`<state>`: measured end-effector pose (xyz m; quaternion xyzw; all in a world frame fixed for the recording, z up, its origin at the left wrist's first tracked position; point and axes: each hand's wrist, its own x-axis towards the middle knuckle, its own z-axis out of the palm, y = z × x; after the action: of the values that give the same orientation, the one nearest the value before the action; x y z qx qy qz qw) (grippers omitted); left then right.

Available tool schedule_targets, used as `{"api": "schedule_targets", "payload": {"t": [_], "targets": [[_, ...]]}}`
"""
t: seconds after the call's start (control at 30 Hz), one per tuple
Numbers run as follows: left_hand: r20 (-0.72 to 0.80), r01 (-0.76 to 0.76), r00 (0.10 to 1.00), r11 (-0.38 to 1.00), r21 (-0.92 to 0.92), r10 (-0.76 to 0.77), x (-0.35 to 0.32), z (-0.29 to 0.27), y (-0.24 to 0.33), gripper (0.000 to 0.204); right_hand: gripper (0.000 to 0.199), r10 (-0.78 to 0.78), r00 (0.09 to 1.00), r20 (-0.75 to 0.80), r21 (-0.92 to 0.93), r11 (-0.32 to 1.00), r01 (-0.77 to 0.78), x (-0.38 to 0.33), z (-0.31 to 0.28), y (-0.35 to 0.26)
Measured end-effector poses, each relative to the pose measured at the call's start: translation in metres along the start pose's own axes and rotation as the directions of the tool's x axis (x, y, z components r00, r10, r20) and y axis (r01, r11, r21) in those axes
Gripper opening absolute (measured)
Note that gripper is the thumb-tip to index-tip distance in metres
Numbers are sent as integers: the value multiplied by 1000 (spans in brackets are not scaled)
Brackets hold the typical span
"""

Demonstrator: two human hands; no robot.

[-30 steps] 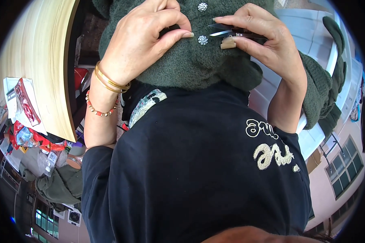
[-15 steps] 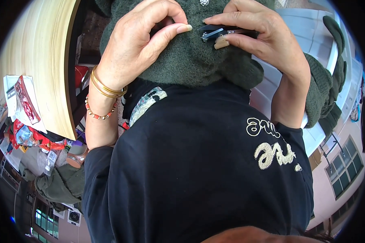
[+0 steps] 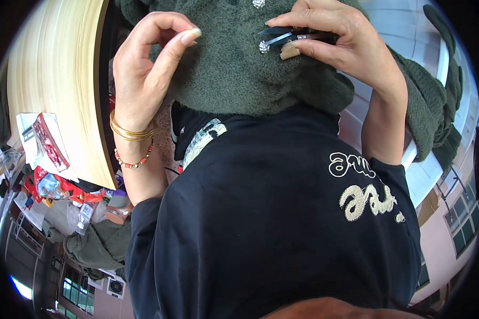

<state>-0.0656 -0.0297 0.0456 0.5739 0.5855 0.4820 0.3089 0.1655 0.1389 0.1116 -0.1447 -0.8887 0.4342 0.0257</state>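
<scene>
Two sparkly buttons (image 3: 263,47) sit on a fuzzy green garment (image 3: 218,80) before a black shirt (image 3: 271,196). The right hand (image 3: 348,40) grips small snips (image 3: 280,39), one blade at the lower button; the left hand (image 3: 149,58) is pinched, whether on thread I cannot tell. A tabletop (image 3: 58,69) stands left.

The bare left hand (image 3: 141,72) has drawn away from the small round silvery rhinestone button (image 3: 263,47) (near it before) to the fuzzy dark green knit garment's (image 3: 223,77) left edge.
</scene>
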Motion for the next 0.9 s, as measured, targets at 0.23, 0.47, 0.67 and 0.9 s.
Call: {"api": "schedule_targets", "payload": {"t": [0.23, 0.47, 0.67, 0.9], "targets": [[108, -107, 991, 949, 297, 78, 9, 18, 26, 28, 35, -2, 1000, -28, -19, 1000, 1, -6, -3, 1], [207, -92, 978, 905, 415, 5, 30, 29, 48, 10, 35, 56, 996, -67, 38, 998, -53, -13, -5, 2], [-299, -745, 666, 630, -221, 683, 44, 72, -29, 9, 35, 62, 996, -62, 88, 995, -57, -10, 0, 1], [171, 50, 983, 993, 111, -69, 29, 35, 57, 6, 35, -44, 999, -8, 37, 998, 45, -7, -4, 5]]}}
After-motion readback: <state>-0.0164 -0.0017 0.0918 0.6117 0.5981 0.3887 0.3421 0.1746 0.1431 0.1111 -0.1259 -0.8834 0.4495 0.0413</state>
